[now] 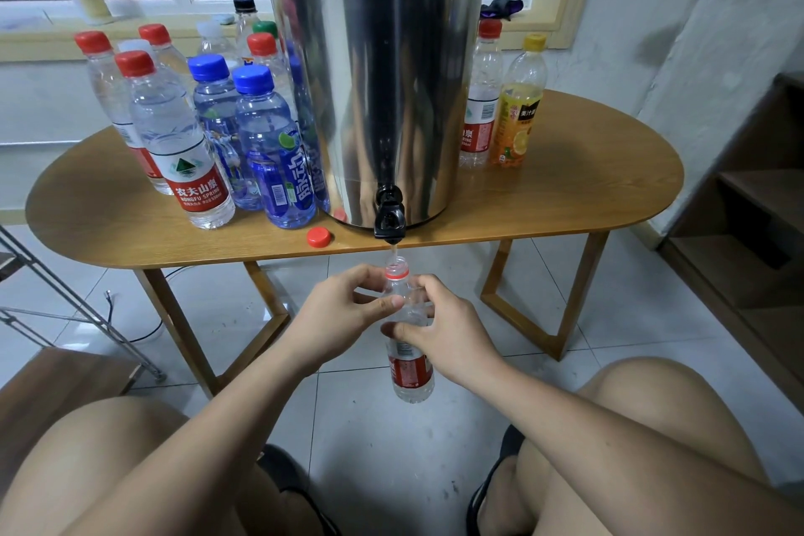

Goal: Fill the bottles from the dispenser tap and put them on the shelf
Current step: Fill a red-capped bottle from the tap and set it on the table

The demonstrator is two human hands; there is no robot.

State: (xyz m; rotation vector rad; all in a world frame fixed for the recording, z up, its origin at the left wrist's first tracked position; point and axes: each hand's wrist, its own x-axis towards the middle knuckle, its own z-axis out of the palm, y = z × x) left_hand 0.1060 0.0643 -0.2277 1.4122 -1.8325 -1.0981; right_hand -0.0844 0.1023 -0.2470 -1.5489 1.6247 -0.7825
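A tall steel dispenser (378, 70) stands on the wooden table (565, 205), its black tap (390, 220) over the front edge. A thin stream of water runs from the tap into an uncapped clear bottle with a red label (411, 374), held upright below the table edge. My left hand (343, 309) grips the bottle's neck from the left. My right hand (443, 326) grips its upper body from the right. The bottle's red cap (318, 237) lies on the table left of the tap.
Several capped bottles, red and blue tops, cluster left of the dispenser (209, 131). A red-capped bottle (480, 100) and an orange juice bottle (517, 109) stand to its right. A dark wooden shelf (748, 205) is at the right wall. A metal rack (65, 296) is at left.
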